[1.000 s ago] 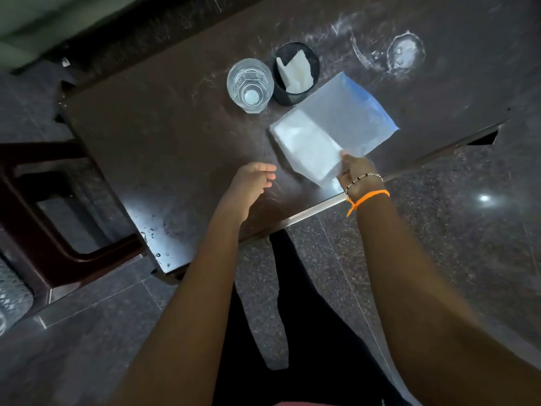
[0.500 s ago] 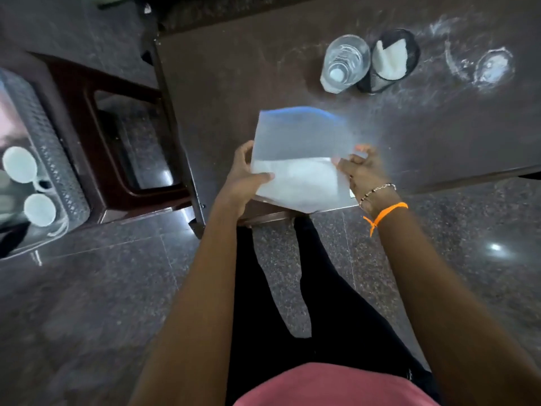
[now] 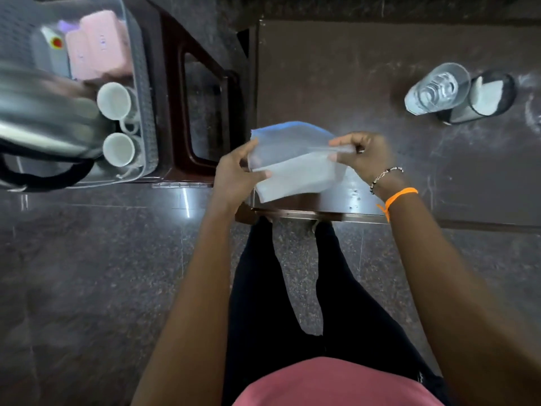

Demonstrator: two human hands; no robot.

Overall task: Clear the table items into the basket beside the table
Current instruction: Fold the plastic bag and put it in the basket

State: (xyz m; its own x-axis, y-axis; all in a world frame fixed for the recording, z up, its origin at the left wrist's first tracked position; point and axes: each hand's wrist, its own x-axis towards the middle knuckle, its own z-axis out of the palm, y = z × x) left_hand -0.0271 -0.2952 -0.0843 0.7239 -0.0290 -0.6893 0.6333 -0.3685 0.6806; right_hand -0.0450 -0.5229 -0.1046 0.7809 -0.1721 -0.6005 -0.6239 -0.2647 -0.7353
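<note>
Pouch (image 3: 292,168) pinched between left hand (image 3: 234,177) fingers, right hand (image 3: 363,153) fingers, above table (image 3: 351,83) corner.

No readable text, label, brand or number shows on anything in the head view.
</note>
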